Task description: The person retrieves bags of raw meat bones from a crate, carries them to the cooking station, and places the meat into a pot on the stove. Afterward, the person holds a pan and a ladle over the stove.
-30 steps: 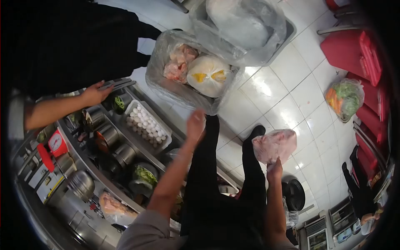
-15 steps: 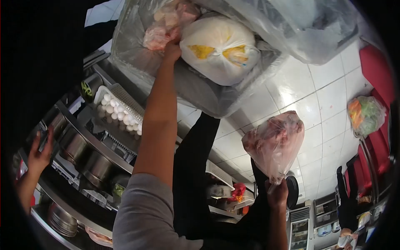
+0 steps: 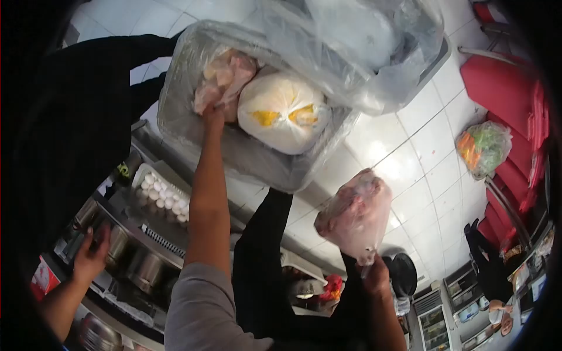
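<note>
Grey bin (image 3: 252,153), plastic-lined: holds one pinkish meat bag (image 3: 227,75) and one tied white bag (image 3: 280,108) with yellow patches. Left hand (image 3: 213,116) reaches inside, fingers closed on the near end of that meat bag; white bag just right of it. Right hand (image 3: 376,276) tight around the twisted neck of a second meat bag (image 3: 358,207), which hangs beyond it, clear of the floor. Second bin (image 3: 442,63), beyond and right of the left hand: big clear plastic bag (image 3: 357,41), contents can't tell. Egg basket (image 3: 139,175), nearer and left of the left hand: over a dozen eggs (image 3: 161,193), part hidden. Counts: two bins, two meat bags, one white bag, one egg basket, one vegetable bag (image 3: 485,149) far right of both hands.
</note>
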A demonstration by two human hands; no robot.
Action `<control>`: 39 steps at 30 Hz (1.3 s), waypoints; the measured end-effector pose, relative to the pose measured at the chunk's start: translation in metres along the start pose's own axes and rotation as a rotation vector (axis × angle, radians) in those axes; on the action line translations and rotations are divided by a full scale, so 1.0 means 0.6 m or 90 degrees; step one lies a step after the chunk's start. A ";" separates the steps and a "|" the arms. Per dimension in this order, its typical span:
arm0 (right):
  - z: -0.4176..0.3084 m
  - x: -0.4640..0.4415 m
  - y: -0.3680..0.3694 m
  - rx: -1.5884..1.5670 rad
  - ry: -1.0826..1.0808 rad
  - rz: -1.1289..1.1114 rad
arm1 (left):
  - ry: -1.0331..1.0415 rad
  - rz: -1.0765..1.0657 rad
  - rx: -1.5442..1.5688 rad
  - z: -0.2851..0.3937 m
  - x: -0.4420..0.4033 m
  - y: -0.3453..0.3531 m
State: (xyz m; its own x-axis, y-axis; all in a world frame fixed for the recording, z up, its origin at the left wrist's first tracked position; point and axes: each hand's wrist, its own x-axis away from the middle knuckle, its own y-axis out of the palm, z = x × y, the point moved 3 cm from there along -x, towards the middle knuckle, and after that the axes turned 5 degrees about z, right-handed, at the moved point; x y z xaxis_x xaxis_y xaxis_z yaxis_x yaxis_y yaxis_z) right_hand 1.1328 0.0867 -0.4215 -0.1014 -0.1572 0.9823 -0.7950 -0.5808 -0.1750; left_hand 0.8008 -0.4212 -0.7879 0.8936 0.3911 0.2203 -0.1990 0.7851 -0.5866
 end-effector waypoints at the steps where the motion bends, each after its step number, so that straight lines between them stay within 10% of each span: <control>1: -0.004 0.010 0.003 -0.003 -0.001 -0.004 | 0.053 0.000 -0.029 -0.004 -0.002 -0.021; 6: -0.031 0.020 -0.045 -0.011 -0.055 -0.002 | -0.020 -0.213 0.300 0.041 -0.111 -0.117; 8: -0.053 0.047 -0.046 0.012 -0.058 0.040 | -0.016 -0.365 0.062 0.248 -0.046 -0.107; 11: -0.060 0.051 -0.068 -0.009 -0.074 0.024 | 0.508 -0.274 -0.554 0.261 0.031 -0.054; 13: -0.072 0.050 -0.138 0.006 -0.082 0.018 | 0.399 -0.110 -0.355 0.226 0.035 0.010; 16: -0.089 0.080 -0.166 -0.028 -0.073 0.031 | 0.365 -0.156 -0.574 0.173 0.023 0.040; 19: -0.106 0.102 -0.118 -0.058 -0.080 0.059 | -0.037 -0.424 -0.415 0.080 -0.018 0.062; 27: -0.091 0.064 -0.117 -0.041 -0.072 0.037 | 0.022 -0.105 -0.177 -0.027 -0.022 0.109; 35: -0.077 0.096 -0.120 -0.045 -0.018 -0.018 | -0.136 -0.245 -0.220 0.144 -0.005 0.007; 39: -0.072 0.129 -0.115 -0.060 -0.016 -0.022 | 0.038 -0.210 -0.220 0.218 -0.048 -0.115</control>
State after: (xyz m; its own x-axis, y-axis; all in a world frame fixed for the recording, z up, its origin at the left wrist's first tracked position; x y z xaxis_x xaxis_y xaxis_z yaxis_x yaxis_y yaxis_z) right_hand 1.1539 0.1489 -0.3309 -0.0592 -0.1596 0.9854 -0.8505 -0.5088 -0.1335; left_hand 0.7363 -0.4237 -0.6518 0.9100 0.1118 0.3993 0.2354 0.6535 -0.7194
